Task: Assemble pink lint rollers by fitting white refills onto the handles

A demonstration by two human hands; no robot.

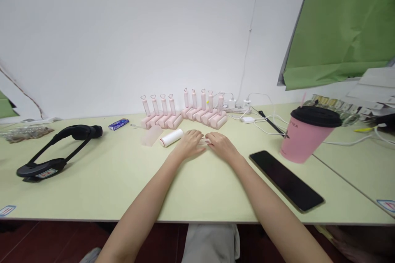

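My left hand [190,143] and my right hand [221,144] meet over the middle of the table, palms down. Between their fingertips is a small pale, see-through piece [203,141], pinched from both sides; its kind is too small to make out. A white cylinder with a reddish rim [173,137] lies just left of my left hand. Beside it rests a translucent pink sheet [151,135]. Behind the hands stand several pink rounded blocks [200,116], each bearing an upright see-through pink tube [203,100] topped by a loop, some heart-shaped.
At right are a black phone [286,180], a pink cup with black lid [304,137], white cables [265,121] and a power strip [237,110]. At left lie a black headset [58,150], a blue packet [119,124] and bagged items [26,133].
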